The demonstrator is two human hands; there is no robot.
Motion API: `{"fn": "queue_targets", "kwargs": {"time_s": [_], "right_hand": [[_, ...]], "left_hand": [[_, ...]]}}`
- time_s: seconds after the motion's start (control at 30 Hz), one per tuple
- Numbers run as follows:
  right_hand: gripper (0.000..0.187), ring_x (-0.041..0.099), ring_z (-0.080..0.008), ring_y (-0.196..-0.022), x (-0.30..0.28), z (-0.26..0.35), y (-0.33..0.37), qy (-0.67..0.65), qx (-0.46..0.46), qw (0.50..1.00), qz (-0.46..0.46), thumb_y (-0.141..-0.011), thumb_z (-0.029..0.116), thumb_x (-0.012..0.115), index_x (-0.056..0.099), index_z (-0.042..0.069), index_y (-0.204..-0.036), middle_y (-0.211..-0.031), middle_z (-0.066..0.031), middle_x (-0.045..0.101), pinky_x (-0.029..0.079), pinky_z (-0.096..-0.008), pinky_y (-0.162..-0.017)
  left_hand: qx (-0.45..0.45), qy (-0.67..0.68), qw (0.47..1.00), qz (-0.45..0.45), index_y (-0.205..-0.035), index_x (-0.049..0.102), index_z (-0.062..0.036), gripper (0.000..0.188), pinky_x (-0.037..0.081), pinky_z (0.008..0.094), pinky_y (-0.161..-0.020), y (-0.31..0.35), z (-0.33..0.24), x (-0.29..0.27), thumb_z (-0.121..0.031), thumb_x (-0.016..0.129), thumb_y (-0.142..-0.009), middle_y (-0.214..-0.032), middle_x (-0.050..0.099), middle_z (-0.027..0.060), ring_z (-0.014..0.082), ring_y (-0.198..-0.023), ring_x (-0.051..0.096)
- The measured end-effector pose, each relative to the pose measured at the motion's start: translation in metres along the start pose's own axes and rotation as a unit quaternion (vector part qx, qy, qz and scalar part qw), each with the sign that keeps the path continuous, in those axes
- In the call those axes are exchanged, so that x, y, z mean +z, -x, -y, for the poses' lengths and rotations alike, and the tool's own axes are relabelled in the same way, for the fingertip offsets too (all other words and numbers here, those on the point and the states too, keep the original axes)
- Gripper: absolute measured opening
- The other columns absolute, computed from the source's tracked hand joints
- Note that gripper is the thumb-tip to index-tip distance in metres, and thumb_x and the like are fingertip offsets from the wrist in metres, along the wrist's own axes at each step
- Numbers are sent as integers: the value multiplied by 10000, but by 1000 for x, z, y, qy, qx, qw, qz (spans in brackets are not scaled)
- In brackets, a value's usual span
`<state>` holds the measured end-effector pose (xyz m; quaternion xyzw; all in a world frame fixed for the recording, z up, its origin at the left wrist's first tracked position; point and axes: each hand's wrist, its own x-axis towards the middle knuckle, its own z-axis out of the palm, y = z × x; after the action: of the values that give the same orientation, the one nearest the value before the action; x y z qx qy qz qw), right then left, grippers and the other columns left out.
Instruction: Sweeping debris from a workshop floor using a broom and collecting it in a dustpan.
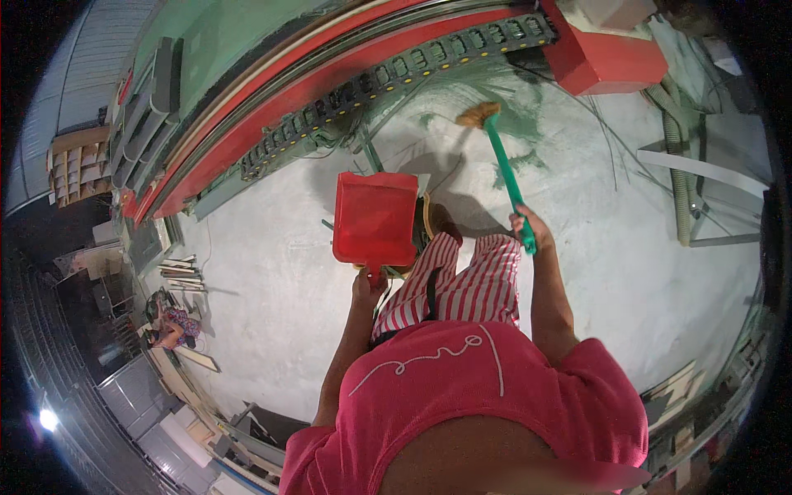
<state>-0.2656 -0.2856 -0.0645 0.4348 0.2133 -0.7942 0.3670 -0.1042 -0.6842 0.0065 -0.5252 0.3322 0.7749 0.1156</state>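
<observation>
My left hand [370,286] is closed round the short handle of a red dustpan [376,216], held in front of my left leg. Something yellowish shows partly behind the pan, too covered to name. In my right hand [530,227] is the upper end of a green broom handle [506,169], which slants away from me and a little left. Its tan bristle head [478,115] is down by the floor, at the edge of a patch of green dust [519,113]. A wide gap lies between the broom head and the dustpan.
A long red and green machine [330,66] with a dark cable chain [396,74] runs along the far side. A red box-shaped part [606,62] and a ribbed hose [681,173] stand far right. Another person [175,328] crouches at the left near wood strips [183,274].
</observation>
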Motion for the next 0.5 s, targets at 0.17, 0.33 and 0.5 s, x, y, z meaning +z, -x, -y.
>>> {"fn": "queue_targets", "kwargs": {"time_s": [0.17,0.33,0.5], "right_hand": [[196,377,-51,-426,24,-35,54,60,-42,997,12,-752,182,517,374,97,-855,-597,-10,405,316,-165,-326],[248,409,-73,-436,55,-39,-8,216,-16,972,92,-765,183,500,365,102,-958,-577,-7,400,335,-191,-355],[253,404,-74,-436,89,-24,-86,278,41,954,100,-779,166,477,337,143,-989,-569,-3,389,347,-206,-367]], "left_hand": [[-9,57,996,67,-891,449,-60,241,449,293,-543,-11,-5,-2,-256,496,-761,-738,512,60,191,-639,514],[-5,49,998,-27,-891,441,-73,227,458,300,-520,-12,-2,15,-240,500,-749,-773,508,73,207,-653,516],[-27,63,998,-15,-890,450,-64,205,458,298,-573,-13,0,17,-204,486,-744,-794,518,69,195,-686,517]]}}
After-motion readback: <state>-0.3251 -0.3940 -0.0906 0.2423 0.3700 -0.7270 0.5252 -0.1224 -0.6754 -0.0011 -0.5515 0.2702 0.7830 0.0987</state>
